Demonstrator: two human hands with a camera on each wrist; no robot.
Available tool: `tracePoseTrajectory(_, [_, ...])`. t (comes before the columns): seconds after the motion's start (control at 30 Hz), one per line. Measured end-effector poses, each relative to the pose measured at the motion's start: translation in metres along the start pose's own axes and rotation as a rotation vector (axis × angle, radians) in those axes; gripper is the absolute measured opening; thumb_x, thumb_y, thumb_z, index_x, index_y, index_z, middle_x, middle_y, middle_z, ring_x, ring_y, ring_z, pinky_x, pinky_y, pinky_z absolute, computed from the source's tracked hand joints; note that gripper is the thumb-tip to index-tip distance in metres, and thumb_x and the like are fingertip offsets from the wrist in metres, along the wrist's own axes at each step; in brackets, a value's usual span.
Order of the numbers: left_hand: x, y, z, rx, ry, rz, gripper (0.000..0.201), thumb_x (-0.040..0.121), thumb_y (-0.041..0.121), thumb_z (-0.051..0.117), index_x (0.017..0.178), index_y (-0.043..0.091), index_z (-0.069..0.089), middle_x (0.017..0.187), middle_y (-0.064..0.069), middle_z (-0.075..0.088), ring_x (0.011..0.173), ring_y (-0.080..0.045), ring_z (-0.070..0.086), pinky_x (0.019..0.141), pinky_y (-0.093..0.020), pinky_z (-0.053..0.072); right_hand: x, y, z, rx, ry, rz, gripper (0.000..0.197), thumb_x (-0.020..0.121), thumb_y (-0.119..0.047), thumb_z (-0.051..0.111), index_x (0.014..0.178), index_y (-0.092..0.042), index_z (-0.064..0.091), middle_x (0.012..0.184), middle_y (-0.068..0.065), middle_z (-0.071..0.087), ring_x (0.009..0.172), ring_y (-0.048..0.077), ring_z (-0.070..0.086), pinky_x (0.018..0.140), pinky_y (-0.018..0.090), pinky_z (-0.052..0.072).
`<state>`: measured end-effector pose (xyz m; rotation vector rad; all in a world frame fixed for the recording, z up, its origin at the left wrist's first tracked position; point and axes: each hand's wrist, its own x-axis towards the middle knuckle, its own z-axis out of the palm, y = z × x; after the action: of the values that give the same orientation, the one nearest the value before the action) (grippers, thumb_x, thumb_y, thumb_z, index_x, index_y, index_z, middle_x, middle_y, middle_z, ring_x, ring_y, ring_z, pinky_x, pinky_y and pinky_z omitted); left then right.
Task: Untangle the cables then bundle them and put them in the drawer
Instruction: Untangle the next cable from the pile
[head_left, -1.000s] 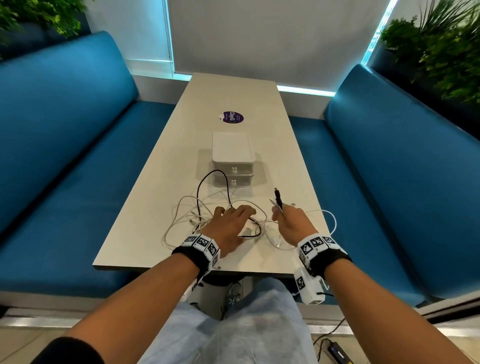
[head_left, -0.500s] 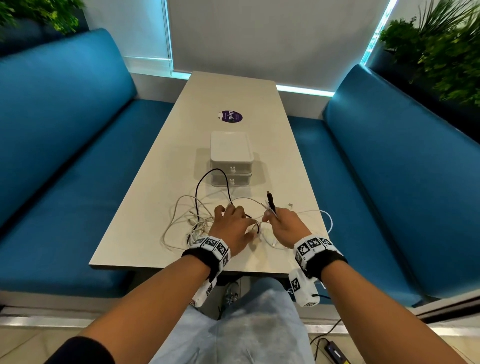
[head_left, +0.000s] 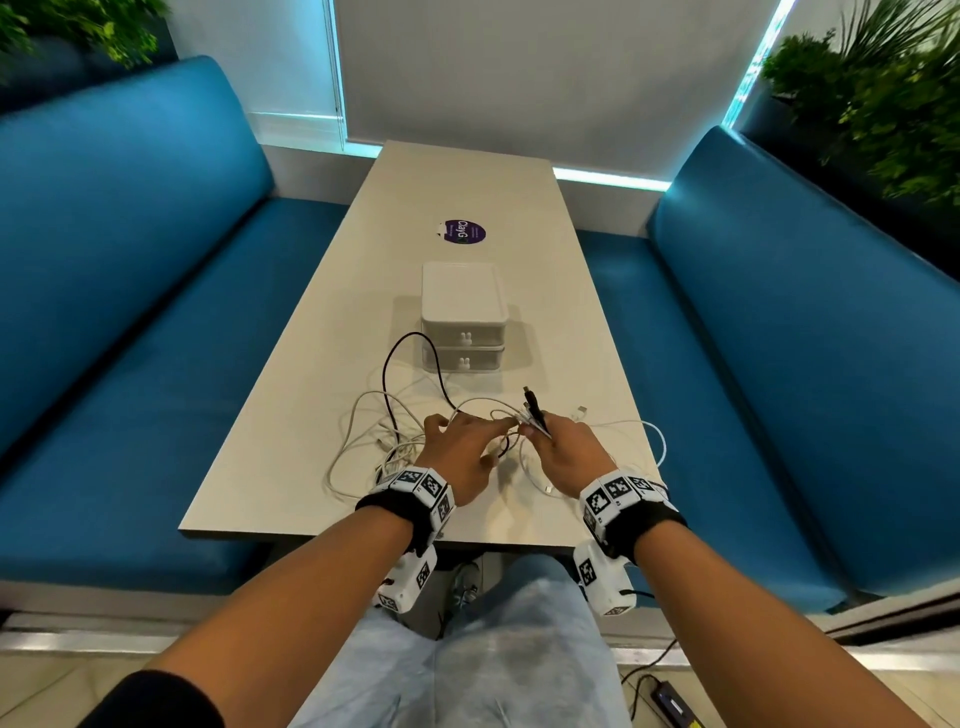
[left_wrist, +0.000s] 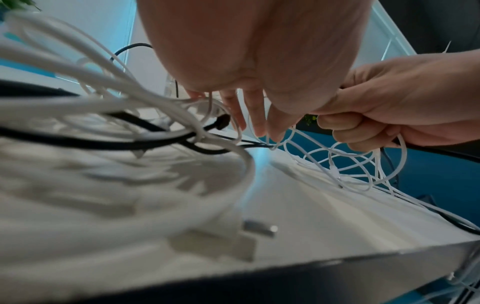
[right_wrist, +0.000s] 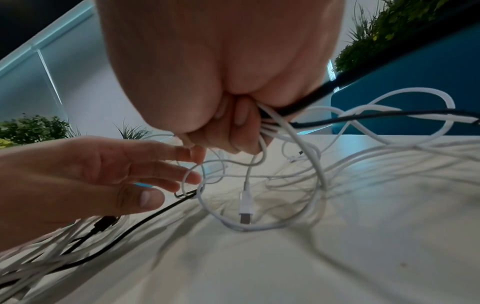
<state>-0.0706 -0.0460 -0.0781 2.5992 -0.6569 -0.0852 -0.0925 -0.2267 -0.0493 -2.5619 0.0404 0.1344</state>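
A tangle of white cables (head_left: 363, 441) and one black cable (head_left: 387, 364) lies on the near end of the table (head_left: 291, 441). My right hand (head_left: 566, 449) grips a bunch of cable ends, black and white (right_wrist: 270, 119), with the black plug (head_left: 532, 402) sticking up past the fingers. A white USB plug (right_wrist: 244, 214) dangles below that fist. My left hand (head_left: 467, 441) hovers just left of it with fingers (right_wrist: 161, 164) spread and straight, reaching among the loops (left_wrist: 262, 127). A white two-drawer box (head_left: 463, 322) stands behind the cables, both drawers closed.
Blue benches (head_left: 130, 312) flank the table on both sides. A purple sticker (head_left: 464, 232) lies beyond the drawer box. Plants (head_left: 883, 93) stand behind the right bench. A white plug (left_wrist: 233, 240) lies near the table's front edge.
My left hand has lifted off the tangle and moved right toward the right hand. The right hand has shifted slightly left and forward, still gripping the cable ends.
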Motion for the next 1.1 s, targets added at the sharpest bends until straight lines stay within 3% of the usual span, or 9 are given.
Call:
tracePoseTrajectory(0.13, [0.0, -0.001, -0.001, 0.027, -0.032, 0.0, 0.048, 0.095, 0.023, 0.054, 0.138, 0.041, 0.042, 0.108, 0.02, 0.065, 0.124, -0.013, 0.041, 0.106, -0.043, 0.016, 0.001, -0.002, 0.001, 0.031, 0.051, 0.029, 0.038, 0.103, -0.039, 0.042, 0.122, -0.012, 0.06, 0.102, 0.017, 0.069, 0.096, 0.036, 0.062, 0.071, 0.032, 0.042])
tracePoseTrajectory(0.27, [-0.004, 0.002, -0.001, 0.061, -0.044, 0.036, 0.052, 0.093, 0.017, 0.052, 0.137, 0.043, 0.043, 0.101, 0.016, 0.064, 0.116, -0.016, 0.045, 0.104, -0.044, 0.02, 0.003, 0.0, 0.002, 0.021, -0.025, 0.036, 0.036, 0.1, -0.04, 0.048, 0.11, -0.01, 0.065, 0.098, 0.014, 0.07, 0.095, 0.033, 0.063, 0.07, 0.031, 0.041])
tracePoseTrajectory(0.4, [-0.009, 0.003, -0.001, 0.096, -0.018, 0.063, 0.048, 0.094, 0.015, 0.045, 0.134, 0.042, 0.045, 0.105, 0.011, 0.064, 0.112, -0.017, 0.046, 0.103, -0.045, 0.023, 0.003, -0.004, 0.0, 0.0, -0.052, 0.045, 0.035, 0.092, -0.042, 0.061, 0.114, -0.015, 0.068, 0.103, 0.008, 0.071, 0.098, 0.027, 0.064, 0.078, 0.032, 0.047])
tracePoseTrajectory(0.57, [-0.008, 0.001, -0.001, 0.221, -0.022, 0.051, 0.019, 0.093, 0.025, 0.046, 0.104, 0.031, 0.059, 0.109, 0.007, 0.059, 0.114, -0.02, 0.047, 0.102, -0.045, 0.024, 0.001, -0.003, 0.004, -0.101, -0.104, 0.054, 0.027, 0.084, -0.043, 0.068, 0.098, -0.021, 0.071, 0.09, 0.006, 0.071, 0.088, 0.024, 0.065, 0.071, 0.028, 0.046])
tracePoseTrajectory(0.7, [-0.013, 0.004, -0.002, 0.205, -0.035, 0.045, 0.004, 0.087, 0.027, 0.048, 0.089, 0.024, 0.049, 0.091, 0.006, 0.054, 0.105, -0.021, 0.048, 0.104, -0.043, 0.024, -0.001, -0.004, -0.001, -0.145, -0.095, -0.012, 0.034, 0.085, -0.051, 0.065, 0.108, -0.026, 0.071, 0.087, 0.005, 0.07, 0.082, 0.022, 0.064, 0.073, 0.031, 0.05])
tracePoseTrajectory(0.8, [-0.016, 0.008, -0.004, 0.204, -0.018, 0.032, 0.011, 0.09, 0.031, 0.049, 0.089, 0.021, 0.049, 0.091, 0.001, 0.055, 0.104, -0.022, 0.045, 0.102, -0.04, 0.024, -0.001, -0.001, -0.008, -0.212, -0.106, -0.02, 0.036, 0.087, -0.054, 0.061, 0.106, -0.026, 0.069, 0.081, 0.001, 0.065, 0.077, 0.021, 0.062, 0.07, 0.031, 0.049])
tracePoseTrajectory(0.9, [-0.015, 0.001, -0.007, 0.191, -0.008, 0.0, 0.007, 0.097, 0.029, 0.048, 0.094, 0.023, 0.05, 0.095, 0.0, 0.058, 0.101, -0.023, 0.04, 0.096, -0.039, 0.023, -0.002, 0.007, -0.014, -0.268, -0.078, 0.03, 0.039, 0.09, -0.055, 0.057, 0.104, -0.019, 0.066, 0.091, 0.008, 0.067, 0.084, 0.027, 0.064, 0.072, 0.034, 0.05])
tracePoseTrajectory(1.1, [-0.008, -0.015, -0.004, 0.273, -0.014, 0.1, 0.013, 0.085, 0.016, 0.056, 0.087, 0.029, 0.058, 0.099, 0.012, 0.047, 0.103, -0.019, 0.043, 0.082, -0.037, 0.021, -0.002, 0.016, -0.02, -0.293, -0.059, 0.088, 0.038, 0.093, -0.051, 0.056, 0.11, -0.018, 0.063, 0.102, 0.011, 0.067, 0.09, 0.029, 0.064, 0.076, 0.035, 0.051])
